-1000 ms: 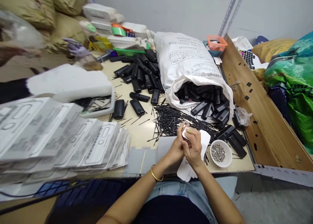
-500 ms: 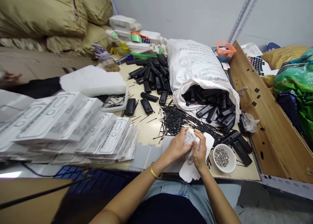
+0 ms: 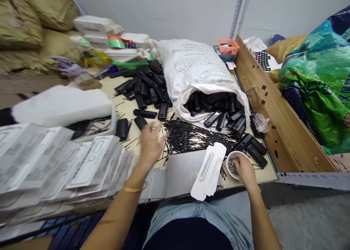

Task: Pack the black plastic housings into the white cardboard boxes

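Small white bowl of silvery metal pieces (image 3: 227, 167) sits at the table's near right edge, seemingly for easy picking. The right hand (image 3: 244, 171) dips in, its grasp hidden. The left hand (image 3: 151, 142), fingers spread, hovers beside thin black pins (image 3: 191, 137).

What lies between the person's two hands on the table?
In the head view, between left hand and right hand lie a grey sheet and white printed cards; black pins spread just behind.

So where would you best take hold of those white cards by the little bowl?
Probably the near end, coming from the person's side: the white cards lie flat, but that end seems to jut past the table edge, leaving room to pinch it.
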Available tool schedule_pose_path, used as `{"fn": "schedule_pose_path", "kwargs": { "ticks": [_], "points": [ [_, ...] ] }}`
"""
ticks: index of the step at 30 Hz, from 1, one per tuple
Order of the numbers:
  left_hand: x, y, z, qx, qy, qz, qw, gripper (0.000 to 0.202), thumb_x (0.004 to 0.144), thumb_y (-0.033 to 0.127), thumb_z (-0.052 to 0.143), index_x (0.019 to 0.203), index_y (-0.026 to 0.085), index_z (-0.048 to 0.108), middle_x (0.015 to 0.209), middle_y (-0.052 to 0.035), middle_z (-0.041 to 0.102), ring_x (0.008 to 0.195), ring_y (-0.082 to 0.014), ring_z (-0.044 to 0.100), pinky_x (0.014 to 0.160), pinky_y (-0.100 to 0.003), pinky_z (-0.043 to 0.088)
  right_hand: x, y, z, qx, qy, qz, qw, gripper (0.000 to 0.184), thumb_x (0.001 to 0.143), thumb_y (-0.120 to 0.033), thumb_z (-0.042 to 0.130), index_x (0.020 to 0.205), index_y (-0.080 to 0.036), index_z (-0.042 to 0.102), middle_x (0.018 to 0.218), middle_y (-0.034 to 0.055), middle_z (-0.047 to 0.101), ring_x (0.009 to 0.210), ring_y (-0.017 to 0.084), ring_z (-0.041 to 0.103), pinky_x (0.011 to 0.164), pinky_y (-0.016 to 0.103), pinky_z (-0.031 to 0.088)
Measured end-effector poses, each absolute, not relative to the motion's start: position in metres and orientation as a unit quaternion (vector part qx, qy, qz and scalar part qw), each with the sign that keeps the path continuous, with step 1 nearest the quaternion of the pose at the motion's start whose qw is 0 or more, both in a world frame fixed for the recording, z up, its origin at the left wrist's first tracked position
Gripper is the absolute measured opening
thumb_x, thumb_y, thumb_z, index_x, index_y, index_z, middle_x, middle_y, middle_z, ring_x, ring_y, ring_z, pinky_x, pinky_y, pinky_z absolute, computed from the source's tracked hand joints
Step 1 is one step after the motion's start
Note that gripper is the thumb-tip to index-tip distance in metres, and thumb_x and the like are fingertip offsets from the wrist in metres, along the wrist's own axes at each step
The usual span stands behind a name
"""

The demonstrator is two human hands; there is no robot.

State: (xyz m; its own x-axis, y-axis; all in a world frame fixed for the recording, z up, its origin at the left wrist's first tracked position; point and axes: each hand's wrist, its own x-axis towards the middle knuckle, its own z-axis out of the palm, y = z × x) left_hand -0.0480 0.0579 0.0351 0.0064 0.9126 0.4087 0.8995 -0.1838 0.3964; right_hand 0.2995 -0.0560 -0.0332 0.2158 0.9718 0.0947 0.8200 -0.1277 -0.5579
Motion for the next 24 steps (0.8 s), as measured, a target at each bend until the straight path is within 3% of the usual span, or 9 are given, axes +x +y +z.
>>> {"fn": "schedule_pose_path", "kwargs": {
  "ticks": [2,5,9,12,15,19,21,24],
  "points": [
    [0.015,0.089,0.016,0.781,0.535,0.290,0.143,0.043,0.082,0.025,0.055,0.123,0.014,0.051,0.121,-0.0170,0.053,0.115,-0.0290,0.049,0.100,-0.045,0.037,0.301,-0.059,-0.046,-0.741,-0.621,0.139,0.214,0.016,0.082,-0.020,0.046,0.073,-0.021,0.060,0.079,0.0067,0.062,0.076,0.021,0.056,0.067,0.031,0.040],
    [0.096,0.127,-0.004,0.786,0.512,0.252,0.238,0.055,0.074,0.021,0.063,0.126,0.012,0.048,0.120,-0.0176,0.055,0.113,-0.0285,0.049,0.099,-0.043,0.036,0.298,-0.059,-0.055,-0.745,-0.612,0.126,0.233,0.018,0.081,-0.019,0.045,0.066,-0.021,0.057,0.075,0.0066,0.060,0.077,0.022,0.055,0.069,0.032,0.041],
    [0.129,0.154,-0.014,0.766,0.533,0.242,0.264,0.040,0.073,0.011,0.058,0.112,0.004,0.056,0.110,-0.0223,0.060,0.109,-0.0300,0.053,0.097,-0.043,0.037,0.295,-0.055,-0.044,-0.736,-0.529,0.200,0.373,0.016,0.082,-0.027,0.048,0.073,-0.019,0.058,0.074,0.0050,0.062,0.073,0.020,0.056,0.071,0.034,0.045],
    [0.102,0.148,-0.011,0.764,0.527,0.247,0.278,0.037,0.072,0.011,0.059,0.109,0.008,0.059,0.109,-0.0172,0.063,0.106,-0.0282,0.056,0.099,-0.042,0.037,0.288,-0.051,-0.030,-0.675,-0.423,0.337,0.502,0.017,0.082,-0.034,0.054,0.082,-0.018,0.059,0.072,0.0019,0.062,0.063,0.016,0.057,0.064,0.030,0.047],
    [0.066,0.117,0.000,0.740,0.523,0.295,0.303,0.035,0.072,0.022,0.066,0.106,0.014,0.062,0.110,-0.0119,0.064,0.107,-0.0271,0.056,0.100,-0.041,0.037,0.272,-0.043,-0.019,-0.584,-0.346,0.453,0.579,0.021,0.075,-0.036,0.065,0.084,-0.017,0.060,0.071,0.0005,0.063,0.061,0.013,0.058,0.064,0.029,0.050],
    [0.047,0.062,0.021,0.464,0.491,0.494,0.547,0.038,0.072,0.037,0.071,0.105,0.021,0.059,0.105,-0.0059,0.066,0.101,-0.0214,0.061,0.094,-0.039,0.045,0.243,-0.033,-0.012,-0.522,-0.312,0.515,0.604,0.021,0.072,-0.033,0.071,0.082,-0.018,0.062,0.074,0.0009,0.065,0.062,0.013,0.061,0.065,0.029,0.052],
    [0.049,0.043,0.026,0.273,0.442,0.520,0.678,0.033,0.078,0.038,0.065,0.105,0.022,0.055,0.102,-0.0054,0.067,0.095,-0.0196,0.064,0.088,-0.039,0.049,0.230,-0.031,-0.011,-0.508,-0.315,0.520,0.610,0.018,0.073,-0.031,0.070,0.083,-0.018,0.063,0.076,0.0010,0.066,0.063,0.012,0.062,0.065,0.029,0.052],
    [0.057,0.031,0.026,0.101,0.390,0.501,0.766,0.017,0.087,0.028,0.055,0.100,0.017,0.056,0.098,-0.0069,0.067,0.092,-0.0180,0.065,0.085,-0.037,0.053,0.216,-0.032,-0.008,-0.521,-0.355,0.496,0.597,0.018,0.076,-0.029,0.067,0.091,-0.020,0.066,0.080,0.0012,0.068,0.064,0.012,0.063,0.067,0.028,0.052]
  ]
}}
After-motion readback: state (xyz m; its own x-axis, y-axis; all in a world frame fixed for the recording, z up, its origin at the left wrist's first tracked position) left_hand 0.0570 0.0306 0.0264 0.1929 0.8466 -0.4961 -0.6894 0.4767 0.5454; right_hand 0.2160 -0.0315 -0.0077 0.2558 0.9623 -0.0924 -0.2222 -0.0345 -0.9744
